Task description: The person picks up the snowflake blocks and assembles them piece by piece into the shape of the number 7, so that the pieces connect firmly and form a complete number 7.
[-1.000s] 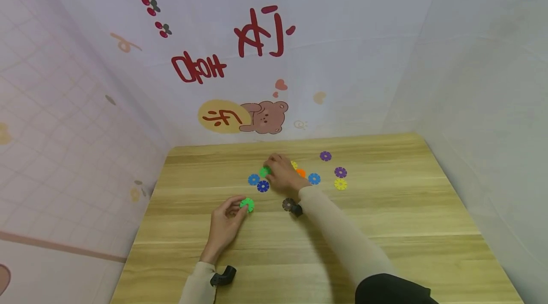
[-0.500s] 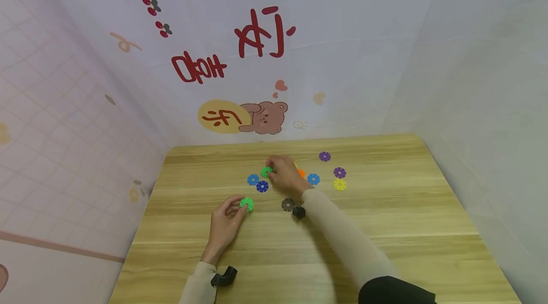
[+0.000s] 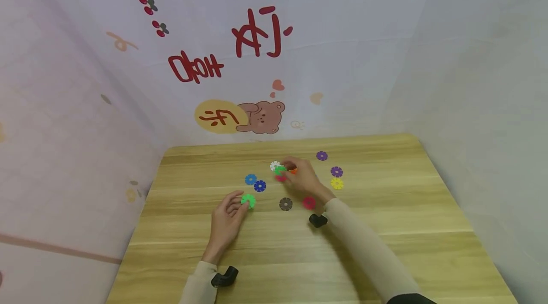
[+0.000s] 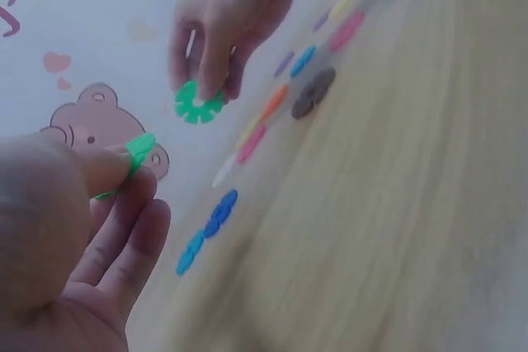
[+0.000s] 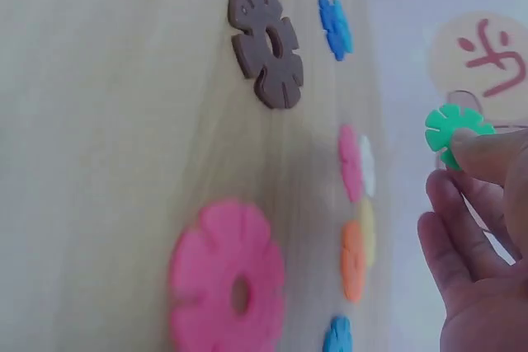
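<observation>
My left hand (image 3: 225, 220) pinches a green notched plastic disc (image 3: 248, 201) between thumb and fingers, raised above the table in the left wrist view. Farther off, my right hand (image 3: 305, 178) holds a second green notched disc (image 5: 448, 128) by its edge, lifted over the loose discs. Behind and below it, a white disc (image 3: 275, 166) and a pink disc (image 3: 280, 179) lie partly covered in the head view. The orange disc (image 5: 352, 261) is mostly hidden by the right hand from above. A light blue disc (image 3: 250, 179) and a dark blue disc (image 3: 259, 186) lie between the hands.
A brown disc (image 3: 286, 204) and another pink disc (image 3: 309, 203) lie near the right forearm. Two purple discs, one (image 3: 322, 155) farther back, and a yellow disc (image 3: 337, 183) are to the right. Printed cloth (image 3: 351, 80) hangs behind the wooden table (image 3: 385, 218).
My right hand has moved right with its green disc, uncovering the white disc and the two pink ones. My left hand stays nearly in place, its disc shifted slightly upward.
</observation>
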Available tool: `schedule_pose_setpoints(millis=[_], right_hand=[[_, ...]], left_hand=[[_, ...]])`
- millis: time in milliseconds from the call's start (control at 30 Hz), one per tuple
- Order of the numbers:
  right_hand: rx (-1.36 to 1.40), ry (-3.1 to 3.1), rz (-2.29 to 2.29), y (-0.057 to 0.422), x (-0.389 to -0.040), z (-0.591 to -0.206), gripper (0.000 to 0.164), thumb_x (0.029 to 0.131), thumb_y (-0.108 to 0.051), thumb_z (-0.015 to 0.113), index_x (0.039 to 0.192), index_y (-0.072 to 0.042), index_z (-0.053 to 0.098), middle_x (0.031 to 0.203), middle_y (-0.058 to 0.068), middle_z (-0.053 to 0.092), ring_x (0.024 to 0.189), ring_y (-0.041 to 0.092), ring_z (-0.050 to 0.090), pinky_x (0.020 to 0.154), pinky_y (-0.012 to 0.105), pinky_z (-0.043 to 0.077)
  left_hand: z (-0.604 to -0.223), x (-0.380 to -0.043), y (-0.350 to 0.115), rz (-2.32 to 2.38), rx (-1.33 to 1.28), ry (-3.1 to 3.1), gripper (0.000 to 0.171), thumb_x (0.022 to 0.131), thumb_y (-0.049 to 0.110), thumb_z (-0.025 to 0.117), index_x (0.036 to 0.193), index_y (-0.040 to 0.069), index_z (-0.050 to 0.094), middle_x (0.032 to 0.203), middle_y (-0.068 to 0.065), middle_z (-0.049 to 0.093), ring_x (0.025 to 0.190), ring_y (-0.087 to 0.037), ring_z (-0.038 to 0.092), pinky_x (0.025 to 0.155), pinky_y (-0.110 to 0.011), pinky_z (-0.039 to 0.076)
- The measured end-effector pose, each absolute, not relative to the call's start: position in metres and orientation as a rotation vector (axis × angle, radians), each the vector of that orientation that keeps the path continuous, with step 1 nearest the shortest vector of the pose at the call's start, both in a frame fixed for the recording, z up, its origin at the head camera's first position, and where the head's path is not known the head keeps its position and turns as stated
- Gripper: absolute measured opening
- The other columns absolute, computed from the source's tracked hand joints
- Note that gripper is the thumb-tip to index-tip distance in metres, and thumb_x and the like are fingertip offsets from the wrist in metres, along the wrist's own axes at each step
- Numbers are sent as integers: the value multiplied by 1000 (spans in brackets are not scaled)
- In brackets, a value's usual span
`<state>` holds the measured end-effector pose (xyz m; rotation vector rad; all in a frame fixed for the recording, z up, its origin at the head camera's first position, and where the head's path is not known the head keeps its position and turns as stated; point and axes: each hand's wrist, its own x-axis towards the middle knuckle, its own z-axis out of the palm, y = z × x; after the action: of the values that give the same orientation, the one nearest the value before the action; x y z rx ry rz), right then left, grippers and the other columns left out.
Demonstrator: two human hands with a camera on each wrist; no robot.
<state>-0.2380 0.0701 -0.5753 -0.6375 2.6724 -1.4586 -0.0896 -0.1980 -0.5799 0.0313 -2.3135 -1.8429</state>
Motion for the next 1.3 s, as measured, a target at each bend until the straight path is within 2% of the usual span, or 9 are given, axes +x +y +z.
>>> schedule_pose_setpoints(millis=[200, 367, 533, 667, 767, 900, 1067, 1300], right_hand=[[-692, 2716, -1521, 92, -215, -570, 22, 102, -10, 84, 124, -7, 79, 109, 10, 85, 98, 23, 80, 93, 43, 70], [-721, 2700, -1598, 104, -192, -565, 18, 102, -10, 85, 119, -9, 80, 106, 6, 86, 94, 20, 79, 88, 40, 70], [-705, 2638, -1697, 112, -174, -557, 13, 102, -10, 85, 115, -10, 82, 107, 5, 86, 97, 21, 82, 88, 37, 69], [-689, 2579, -1767, 117, -162, -550, 12, 103, -10, 84, 114, -8, 82, 107, 5, 87, 98, 20, 83, 93, 41, 70], [-693, 2570, -1784, 120, -155, -545, 10, 103, -10, 83, 114, -9, 82, 107, 3, 86, 99, 16, 83, 100, 43, 70], [-718, 2573, -1812, 122, -145, -539, 11, 103, -9, 83, 114, -12, 82, 108, 3, 86, 101, 15, 82, 105, 39, 69], [-765, 2566, -1878, 123, -135, -533, 12, 102, -3, 83, 113, -8, 81, 109, 8, 86, 102, 22, 83, 103, 34, 69], [-834, 2555, -1945, 124, -129, -533, 20, 100, 6, 81, 112, -9, 81, 106, 8, 85, 101, 14, 82, 100, 29, 69]], left_hand=[[-568, -90, -192, -1891, 38, -2338, 43, 103, 6, 83, 142, -6, 68, 118, -22, 81, 99, -12, 82, 92, -18, 68], [-556, -91, -186, -1920, 36, -2324, 39, 104, 5, 82, 139, -5, 71, 119, -23, 81, 96, -5, 81, 88, -18, 68], [-547, -94, -178, -1986, -20, -2277, 36, 103, 5, 83, 136, -7, 74, 118, -28, 81, 93, -3, 81, 86, -21, 69], [-539, -96, -167, -2088, -29, -2251, 34, 103, 4, 82, 135, -5, 76, 119, -29, 80, 94, -5, 82, 86, -24, 70], [-532, -96, -160, -2150, -15, -2255, 34, 104, 5, 82, 136, -4, 75, 123, -28, 79, 97, -7, 82, 90, -32, 72], [-524, -96, -152, -2210, -4, -2261, 35, 105, 6, 80, 138, -4, 74, 122, -28, 78, 96, -10, 82, 93, -43, 72], [-517, -98, -141, -2268, -19, -2268, 32, 105, 7, 80, 136, -2, 76, 117, -27, 75, 91, -14, 82, 91, -42, 73], [-512, -98, -130, -2296, -95, -2300, 32, 107, 10, 79, 137, -1, 76, 117, -27, 74, 88, -14, 81, 88, -35, 73]])
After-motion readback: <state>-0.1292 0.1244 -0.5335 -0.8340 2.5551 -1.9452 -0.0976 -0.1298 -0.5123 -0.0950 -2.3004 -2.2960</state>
